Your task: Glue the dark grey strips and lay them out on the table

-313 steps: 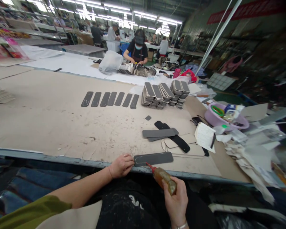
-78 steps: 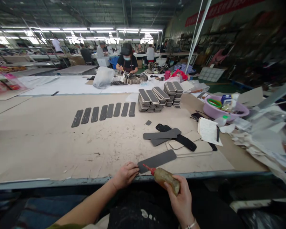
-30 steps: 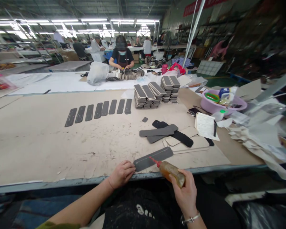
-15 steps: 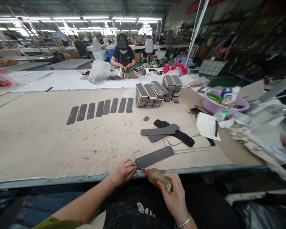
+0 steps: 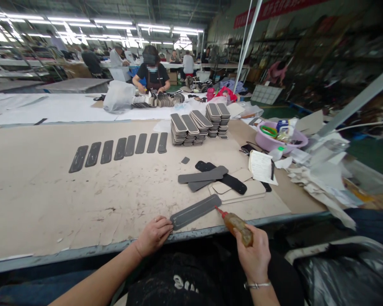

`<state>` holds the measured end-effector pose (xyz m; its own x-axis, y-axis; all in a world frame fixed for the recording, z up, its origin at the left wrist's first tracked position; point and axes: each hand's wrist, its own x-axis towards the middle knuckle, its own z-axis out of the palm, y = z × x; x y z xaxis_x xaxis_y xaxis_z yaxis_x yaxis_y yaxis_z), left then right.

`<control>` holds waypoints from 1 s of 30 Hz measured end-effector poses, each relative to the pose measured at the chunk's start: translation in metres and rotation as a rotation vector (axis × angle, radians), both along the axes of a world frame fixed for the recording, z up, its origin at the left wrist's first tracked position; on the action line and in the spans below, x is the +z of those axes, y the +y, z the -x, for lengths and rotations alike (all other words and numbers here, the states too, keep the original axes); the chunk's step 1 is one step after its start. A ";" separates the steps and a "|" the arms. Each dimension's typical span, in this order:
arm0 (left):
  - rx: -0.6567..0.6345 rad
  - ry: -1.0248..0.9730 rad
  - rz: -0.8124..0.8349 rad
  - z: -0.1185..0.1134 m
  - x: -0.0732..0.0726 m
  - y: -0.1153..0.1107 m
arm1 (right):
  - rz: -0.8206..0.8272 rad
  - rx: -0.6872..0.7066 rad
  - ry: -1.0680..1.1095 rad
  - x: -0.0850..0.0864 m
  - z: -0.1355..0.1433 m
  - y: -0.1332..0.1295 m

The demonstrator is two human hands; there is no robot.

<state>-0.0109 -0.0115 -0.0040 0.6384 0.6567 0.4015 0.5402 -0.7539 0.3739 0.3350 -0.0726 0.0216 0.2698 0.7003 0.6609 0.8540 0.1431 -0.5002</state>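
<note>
A long grey strip [image 5: 195,211] with rounded ends lies slanted at the table's near edge. My left hand [image 5: 153,234] presses its fingertips on the strip's left end and pins it down. My right hand [image 5: 253,255] grips an amber glue bottle [image 5: 238,224] with a red nozzle. The nozzle tip points at the strip's right end, close to its lower corner. A thin line runs around the strip's border.
Several dark strips lie in a row [image 5: 118,149] farther back on the brown table [image 5: 51,187]. Stacked pieces [image 5: 198,123] stand beyond; loose grey and black strips [image 5: 210,176] and beige boards lie in the middle. A pink basin [image 5: 279,138] and papers are right. A person [image 5: 151,72] works opposite.
The bottle's nozzle has travelled along the strip from its left end, next to my left hand, to its right end. My left hand stays on the strip's left end.
</note>
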 end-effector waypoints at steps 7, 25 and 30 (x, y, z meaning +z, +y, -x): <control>0.014 -0.003 0.019 -0.002 0.003 0.001 | 0.066 0.266 0.197 0.000 0.036 0.000; 0.034 -0.053 0.015 -0.007 -0.001 0.006 | 0.033 -0.011 0.163 -0.007 0.009 0.019; 0.038 -0.057 -0.011 -0.011 0.000 0.006 | 0.073 -0.013 0.234 -0.012 0.007 0.015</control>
